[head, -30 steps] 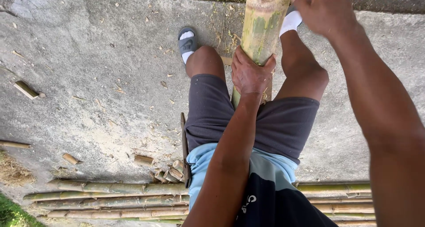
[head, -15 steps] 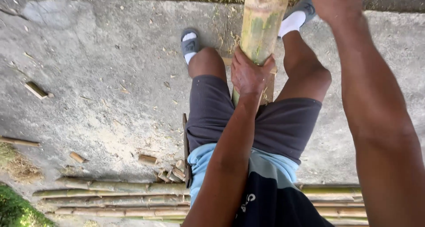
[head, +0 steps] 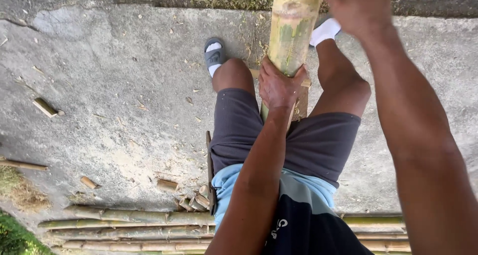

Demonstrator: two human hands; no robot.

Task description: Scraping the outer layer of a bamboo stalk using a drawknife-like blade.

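A thick yellow-green bamboo pole [head: 291, 31] stands between my knees, running up out of the top edge. My left hand [head: 278, 86] is wrapped around the pole low down, just above my dark grey shorts [head: 318, 140]. My right hand [head: 357, 8] is raised beside the pole's upper part, at the top edge, with its fingers curled. Whatever it may hold is hidden. My feet, in white socks and a grey sandal [head: 214, 53], rest on the concrete on either side of the pole.
Several thin bamboo poles [head: 134, 225] lie in a row on the concrete near the bottom edge. Short bamboo offcuts [head: 191, 201] and chips [head: 45, 106] are scattered to the left. Grass [head: 15, 237] borders the bottom left corner.
My left hand has stayed clamped on the pole. My right hand rose slightly toward the top edge, then came back down a little.
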